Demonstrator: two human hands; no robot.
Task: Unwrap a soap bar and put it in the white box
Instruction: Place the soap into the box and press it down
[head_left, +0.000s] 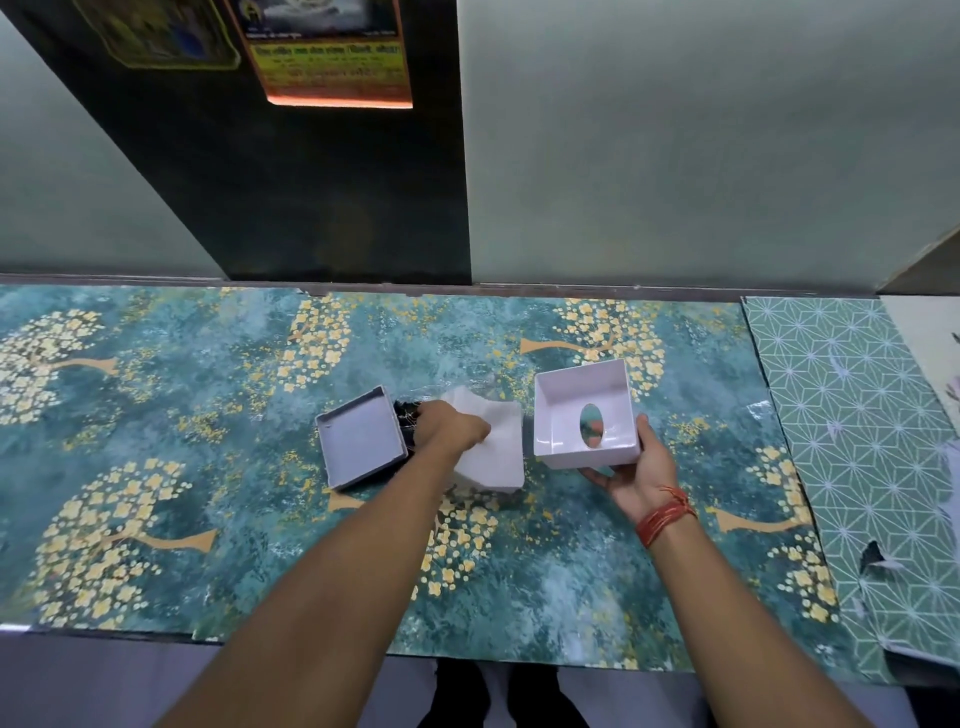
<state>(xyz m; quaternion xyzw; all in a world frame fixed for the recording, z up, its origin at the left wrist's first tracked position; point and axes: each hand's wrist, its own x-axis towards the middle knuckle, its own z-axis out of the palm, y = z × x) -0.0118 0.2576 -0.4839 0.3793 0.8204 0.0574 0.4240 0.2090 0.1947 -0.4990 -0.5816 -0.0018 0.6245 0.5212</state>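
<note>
right hand (641, 480): holds white box (586, 415) | left hand (452, 428): maybe on paper (498, 447)

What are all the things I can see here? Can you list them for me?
white box: one, white with an oval hole, tilted, held at right of centre
box lid: one, white-grey, open side up, left of centre
white paper: one, crumpled, between lid and box
dark item: one, black, mostly hidden behind lid; cannot tell what
table cover: one, teal with yellow trees
patterned sheet: one, green with white lines, far right
posters: two, on dark panel
thread bracelet: one, red, right wrist
left hand: on the paper
right hand: under the box
</note>
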